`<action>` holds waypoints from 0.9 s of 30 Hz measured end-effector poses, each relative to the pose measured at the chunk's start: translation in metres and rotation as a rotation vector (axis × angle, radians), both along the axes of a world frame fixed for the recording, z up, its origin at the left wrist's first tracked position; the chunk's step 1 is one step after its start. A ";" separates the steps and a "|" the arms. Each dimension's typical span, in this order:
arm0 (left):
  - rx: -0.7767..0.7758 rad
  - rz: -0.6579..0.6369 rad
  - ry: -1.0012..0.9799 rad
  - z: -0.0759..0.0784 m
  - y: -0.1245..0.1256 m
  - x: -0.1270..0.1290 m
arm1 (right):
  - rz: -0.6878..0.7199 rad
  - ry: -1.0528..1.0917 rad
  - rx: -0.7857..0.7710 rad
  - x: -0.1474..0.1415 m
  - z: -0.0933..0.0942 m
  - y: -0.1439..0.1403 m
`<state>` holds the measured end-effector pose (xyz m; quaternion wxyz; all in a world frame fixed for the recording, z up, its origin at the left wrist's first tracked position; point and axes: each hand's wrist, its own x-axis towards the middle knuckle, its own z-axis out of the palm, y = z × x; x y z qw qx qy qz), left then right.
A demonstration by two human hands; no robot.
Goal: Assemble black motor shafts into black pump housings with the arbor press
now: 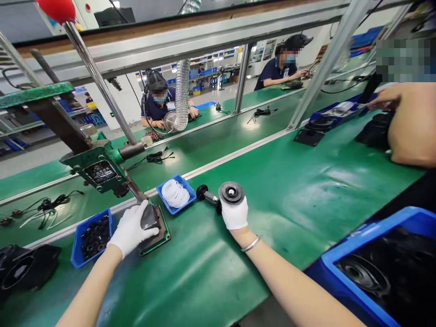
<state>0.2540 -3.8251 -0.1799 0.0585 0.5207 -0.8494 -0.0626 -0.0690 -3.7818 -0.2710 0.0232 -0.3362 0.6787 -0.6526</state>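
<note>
My left hand [131,229], in a white glove, is at the base of the green hand press [102,170]. Its thumb and fingers lie around a dark grey block [150,217] on the press's base plate [160,243]. My right hand [235,215], gloved too, holds up a round dark grey disc [231,193] with a light metal hub in its middle. Just left of that hand, a black and silver shaft-like part [209,196] lies on the green bench. The glove hides one end of it.
A blue bin of white rings [175,194] and a blue bin of black rings [95,236] flank the press. Black housings [30,268] lie far left. A large blue crate [378,268] stands at lower right. Co-workers sit across the bench; another person's arm [413,122] reaches in from the right.
</note>
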 end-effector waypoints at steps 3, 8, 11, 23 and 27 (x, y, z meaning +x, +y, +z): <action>-0.019 0.006 -0.018 -0.004 -0.001 -0.004 | 0.071 0.055 -0.051 0.005 0.005 0.009; -0.016 -0.051 0.004 -0.003 -0.005 -0.001 | 0.190 0.126 -0.112 0.007 0.012 0.019; -0.031 -0.054 0.012 -0.006 -0.005 0.000 | 0.224 0.123 -0.145 0.006 0.012 0.018; -0.205 -0.067 0.128 0.002 0.022 -0.011 | 0.582 -0.020 -0.196 0.033 0.035 0.028; 0.086 -0.220 0.570 -0.001 0.087 -0.037 | 0.966 -0.087 -0.066 0.080 0.051 0.055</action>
